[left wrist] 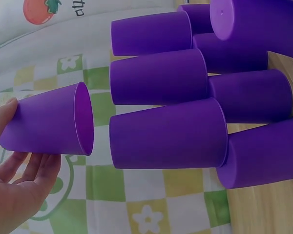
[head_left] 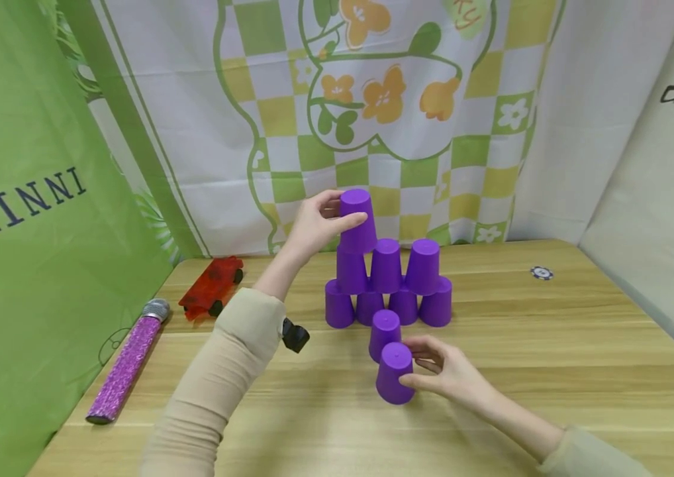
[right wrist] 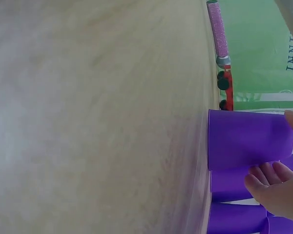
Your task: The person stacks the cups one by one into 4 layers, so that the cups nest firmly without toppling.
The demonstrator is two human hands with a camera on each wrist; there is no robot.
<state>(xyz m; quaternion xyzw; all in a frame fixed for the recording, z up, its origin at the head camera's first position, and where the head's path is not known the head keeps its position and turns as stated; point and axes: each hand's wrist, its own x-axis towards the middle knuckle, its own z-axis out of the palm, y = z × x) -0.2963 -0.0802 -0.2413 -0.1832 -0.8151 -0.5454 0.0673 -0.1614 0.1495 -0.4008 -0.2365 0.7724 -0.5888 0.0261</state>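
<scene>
My left hand [head_left: 315,227] grips an upside-down purple cup [head_left: 358,222] above the left end of a cup pyramid. The left wrist view shows a gap between this held cup [left wrist: 44,119] and the cups under it. Three upside-down cups form the pyramid's upper row [head_left: 386,266], standing on a bottom row of several cups [head_left: 338,305]. Nearer me, my right hand [head_left: 453,372] has its thumb and fingers around another upside-down cup [head_left: 394,374] at the table. One more cup [head_left: 385,332] stands right behind that one, partly hidden by it.
A pink glittery microphone [head_left: 128,371] lies along the table's left side. Near it is a red toy car [head_left: 212,288]. A poker chip [head_left: 541,272] lies at the back right. Patterned cloth [head_left: 295,156] hangs behind the wooden table [head_left: 528,331].
</scene>
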